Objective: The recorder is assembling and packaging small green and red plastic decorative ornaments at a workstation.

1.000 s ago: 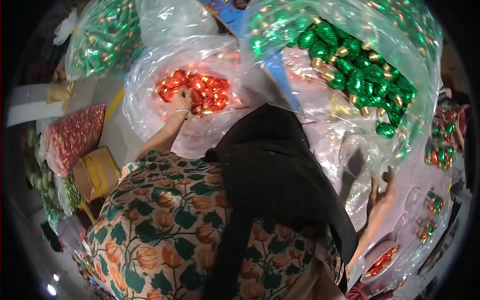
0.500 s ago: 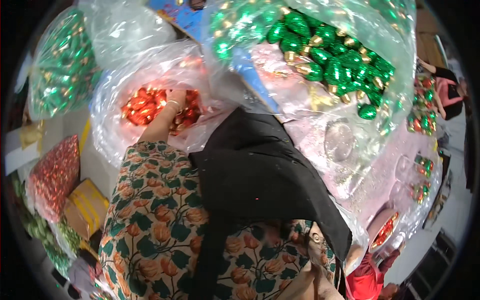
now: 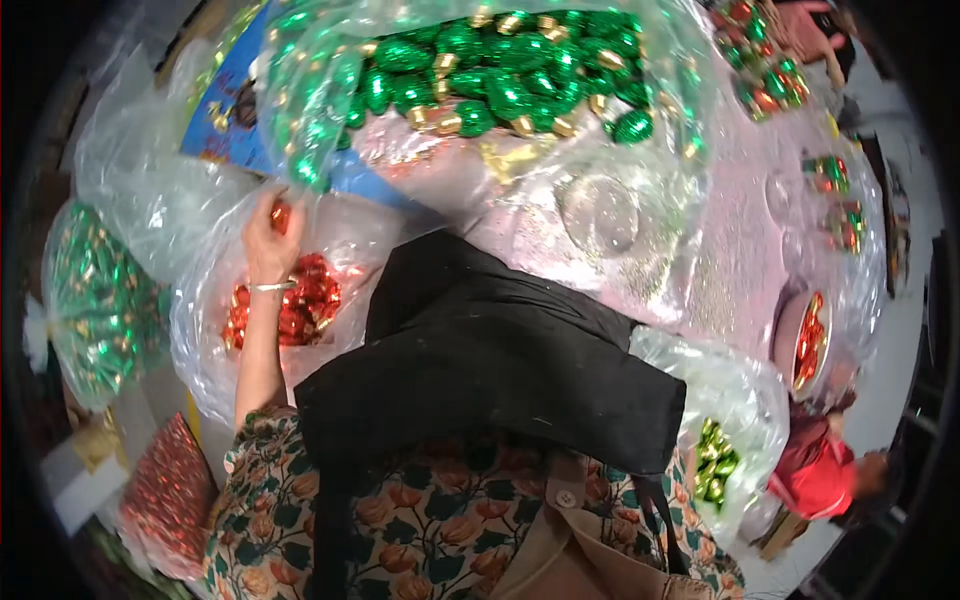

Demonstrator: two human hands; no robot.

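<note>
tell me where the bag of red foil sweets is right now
In the head view the clear bag of red foil sweets lies left of centre, under the left hand, beside the black cloth.

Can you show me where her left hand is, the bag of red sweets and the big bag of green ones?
left hand (image 3: 268, 240), head view, back of the hand.
bag of red sweets (image 3: 300, 305), head view, red pile.
bag of green sweets (image 3: 480, 85), head view, green pile.
</note>
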